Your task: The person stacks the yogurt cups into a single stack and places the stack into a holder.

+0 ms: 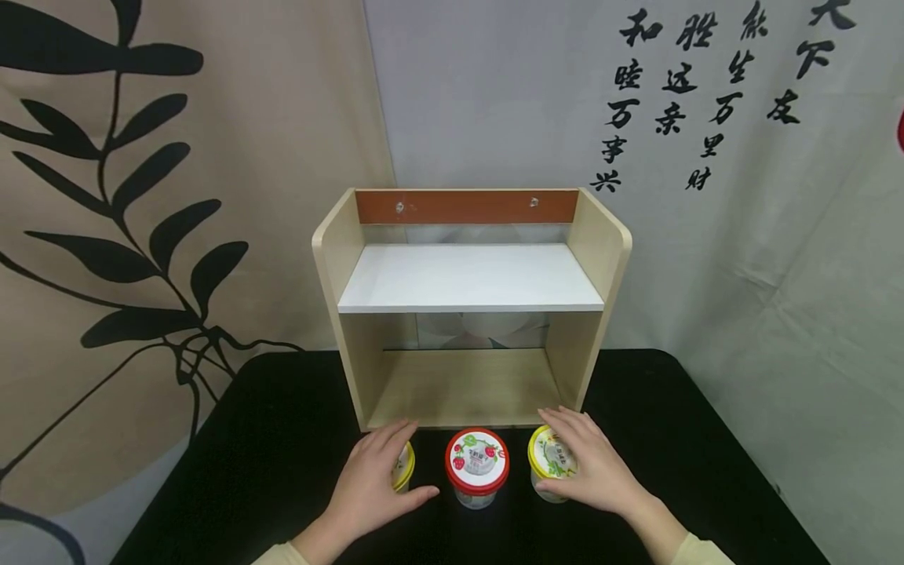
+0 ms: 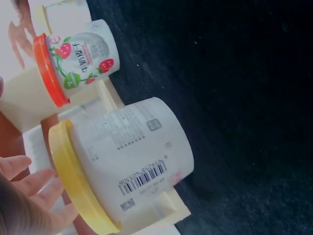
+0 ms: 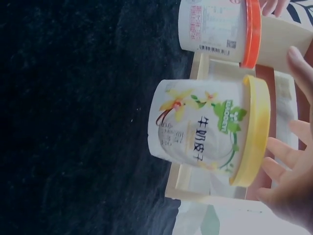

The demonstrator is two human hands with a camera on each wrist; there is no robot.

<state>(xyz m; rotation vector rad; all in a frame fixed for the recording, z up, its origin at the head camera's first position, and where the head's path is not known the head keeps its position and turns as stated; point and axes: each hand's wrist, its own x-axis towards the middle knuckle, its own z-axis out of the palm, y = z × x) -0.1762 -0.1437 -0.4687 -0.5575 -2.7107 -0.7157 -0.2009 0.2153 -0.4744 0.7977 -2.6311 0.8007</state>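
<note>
Three lidded tubs stand in a row on the black table. The left tub, yellow-lidded, is partly hidden behind my left hand, whose fingers are spread near its lid. A red-lidded tub with strawberries stands in the middle, untouched. My right hand is spread beside the right yellow-lidded tub; in the right wrist view the fingers lie near the lid, and whether they touch it I cannot tell. Neither hand curls round a tub.
Right behind the tubs stands a wooden shelf unit with a white middle board and a brown back rail. The black table extends to both sides. Printed cloth hangs behind.
</note>
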